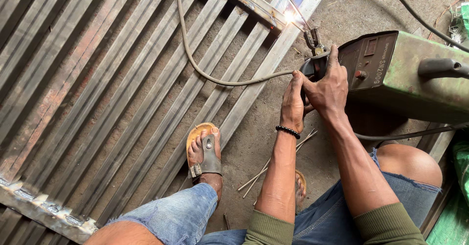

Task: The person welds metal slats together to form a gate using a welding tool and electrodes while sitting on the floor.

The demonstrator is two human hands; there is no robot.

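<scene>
Both hands grip the electrode holder [312,66]: right hand [328,87] wrapped around it, left hand [292,103] closed beneath. Its rod sparks against a crossbar [249,0] of the steel bar grille [122,93] lying on the dusty concrete floor [273,142], beside a green welding machine [405,74].

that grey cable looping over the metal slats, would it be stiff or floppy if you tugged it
Probably floppy but springy: the cable lies in one smooth curve across the slats, with no kinks. It looks thick, so likely fairly heavy. Its end runs to the holder gripped by both hands, left hand and right hand, so tugging would pull those.
</scene>
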